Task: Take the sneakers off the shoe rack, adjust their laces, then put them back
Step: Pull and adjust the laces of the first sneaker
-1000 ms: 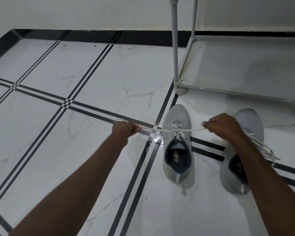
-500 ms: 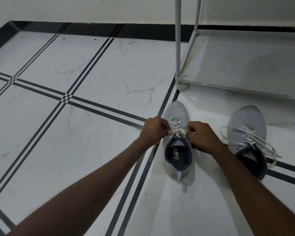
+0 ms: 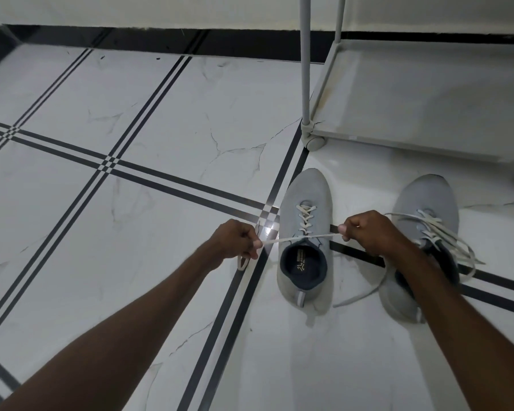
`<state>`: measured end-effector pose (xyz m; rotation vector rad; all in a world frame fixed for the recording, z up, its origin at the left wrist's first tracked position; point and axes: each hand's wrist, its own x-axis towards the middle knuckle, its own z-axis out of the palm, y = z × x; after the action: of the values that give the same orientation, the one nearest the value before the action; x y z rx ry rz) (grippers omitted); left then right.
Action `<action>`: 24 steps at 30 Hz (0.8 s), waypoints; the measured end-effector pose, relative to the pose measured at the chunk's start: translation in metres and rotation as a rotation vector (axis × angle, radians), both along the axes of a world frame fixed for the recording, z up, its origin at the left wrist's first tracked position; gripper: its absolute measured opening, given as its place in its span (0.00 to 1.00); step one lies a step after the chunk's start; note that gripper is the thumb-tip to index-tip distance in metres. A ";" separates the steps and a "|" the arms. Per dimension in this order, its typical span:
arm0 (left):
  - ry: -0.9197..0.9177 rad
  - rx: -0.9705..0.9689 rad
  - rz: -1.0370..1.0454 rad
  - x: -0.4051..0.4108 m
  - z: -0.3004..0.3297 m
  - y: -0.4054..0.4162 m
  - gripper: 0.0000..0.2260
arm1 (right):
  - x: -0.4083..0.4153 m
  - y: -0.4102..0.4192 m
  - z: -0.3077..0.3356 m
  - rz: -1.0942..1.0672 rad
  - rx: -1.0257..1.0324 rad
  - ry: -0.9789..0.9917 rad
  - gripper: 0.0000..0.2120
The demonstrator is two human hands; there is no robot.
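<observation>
Two grey sneakers stand on the tiled floor in front of the shoe rack. The left sneaker (image 3: 304, 197) points away from me, its white lace (image 3: 306, 216) crossed up the front. My left hand (image 3: 235, 240) is shut on one end of that lace, out to the shoe's left. On the other side, my right hand (image 3: 365, 232) grips the other end. The lace runs taut between them across the shoe's mouth. The right sneaker (image 3: 426, 200) has loose lace loops (image 3: 454, 241) spilling over it and is partly hidden by my right forearm.
The white shoe rack (image 3: 413, 114) stands at the upper right, its bottom shelf bare, with two upright poles (image 3: 304, 60) and a small caster (image 3: 315, 142) at the corner. White marble floor with black stripe lines spreads to the left. A wall with black skirting runs behind.
My hands were together at the shoe's tongue half a second ago. Now they have pulled apart sideways, drawing the lace tight across the left sneaker.
</observation>
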<state>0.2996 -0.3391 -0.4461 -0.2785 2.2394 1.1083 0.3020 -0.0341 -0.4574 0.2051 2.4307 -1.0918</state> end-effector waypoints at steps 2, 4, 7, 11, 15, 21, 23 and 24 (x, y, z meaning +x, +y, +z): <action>-0.042 0.009 0.039 0.003 -0.004 -0.002 0.05 | 0.004 -0.005 -0.004 0.033 0.079 0.056 0.18; -0.066 0.059 0.057 0.003 -0.004 -0.006 0.04 | 0.006 -0.009 -0.003 0.037 0.104 0.111 0.19; -0.056 0.212 0.051 -0.001 0.004 -0.012 0.03 | 0.006 -0.007 0.002 0.033 0.073 0.105 0.20; -0.167 0.490 0.058 -0.012 0.022 0.002 0.05 | 0.000 -0.009 0.029 -0.200 -0.437 -0.080 0.15; -0.211 0.690 0.113 -0.020 0.033 0.028 0.07 | -0.003 -0.021 0.043 -0.215 -0.734 -0.097 0.12; -0.197 0.744 0.241 -0.025 0.031 0.060 0.06 | 0.005 -0.042 0.029 -0.167 -0.732 0.017 0.11; -0.185 0.722 0.288 -0.025 0.027 0.065 0.06 | 0.007 -0.048 0.028 -0.150 -0.649 0.072 0.12; -0.170 0.697 0.307 -0.025 0.025 0.068 0.08 | 0.009 -0.051 0.028 -0.138 -0.603 0.097 0.12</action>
<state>0.2751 -0.2716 -0.4208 -0.4040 1.5692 1.8665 0.3106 -0.0848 -0.4294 0.1228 2.0690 -1.8702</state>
